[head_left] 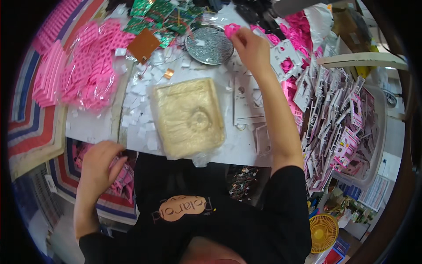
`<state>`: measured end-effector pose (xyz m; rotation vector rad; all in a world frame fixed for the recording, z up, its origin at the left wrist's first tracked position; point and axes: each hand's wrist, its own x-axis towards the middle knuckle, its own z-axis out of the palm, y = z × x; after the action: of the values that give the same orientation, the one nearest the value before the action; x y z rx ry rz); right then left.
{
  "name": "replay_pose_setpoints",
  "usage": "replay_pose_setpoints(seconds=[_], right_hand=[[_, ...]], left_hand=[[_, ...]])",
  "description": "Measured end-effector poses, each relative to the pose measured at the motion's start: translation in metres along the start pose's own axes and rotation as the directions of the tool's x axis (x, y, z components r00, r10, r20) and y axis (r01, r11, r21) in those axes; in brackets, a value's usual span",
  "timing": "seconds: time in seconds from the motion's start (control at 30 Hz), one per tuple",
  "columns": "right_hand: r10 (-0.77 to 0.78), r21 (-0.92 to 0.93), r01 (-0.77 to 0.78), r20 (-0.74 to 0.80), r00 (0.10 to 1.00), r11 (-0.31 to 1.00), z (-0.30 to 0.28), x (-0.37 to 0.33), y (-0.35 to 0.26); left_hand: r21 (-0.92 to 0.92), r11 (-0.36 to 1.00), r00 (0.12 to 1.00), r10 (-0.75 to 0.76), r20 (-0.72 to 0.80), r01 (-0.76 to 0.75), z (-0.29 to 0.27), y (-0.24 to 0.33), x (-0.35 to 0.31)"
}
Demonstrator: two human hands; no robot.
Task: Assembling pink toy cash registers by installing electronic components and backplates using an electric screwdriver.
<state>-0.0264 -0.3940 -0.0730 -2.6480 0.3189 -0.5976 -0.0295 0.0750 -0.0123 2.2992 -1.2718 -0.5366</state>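
At the far side of the work table, my right hand [253, 49] pinches a small rounded pink plastic part [231, 30], just right of a round tin [209, 45] with a grey, grainy-looking inside. My left hand [102, 162] is at the table's near left edge, thumb and fingers apart, with nothing seen in it. It hovers above a bag of pink pieces [125, 180] lower down. Between my arms lies a yellowish, plastic-wrapped square pad [189, 119] with a round dent. White flat plastic panels [248, 103] lie beside my right forearm.
Pink lattice parts in a clear bag [90, 70] and stacked pink panels [48, 72] stand left. Green circuit boards [165, 17] and a brown square plate [143, 45] lie behind. A clear bin [379, 127] of white panels fills the right. A yellow basket [324, 233] sits lower right.
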Motion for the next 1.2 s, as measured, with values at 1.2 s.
replay_pose_setpoints(seconds=[1.2], right_hand=[[-0.193,0.075,0.179,0.459,0.867,0.981,-0.018,-0.140,-0.118]], left_hand=[[0.471,0.877,0.884,0.145,-0.445,0.093,-0.131,-0.158,0.168]])
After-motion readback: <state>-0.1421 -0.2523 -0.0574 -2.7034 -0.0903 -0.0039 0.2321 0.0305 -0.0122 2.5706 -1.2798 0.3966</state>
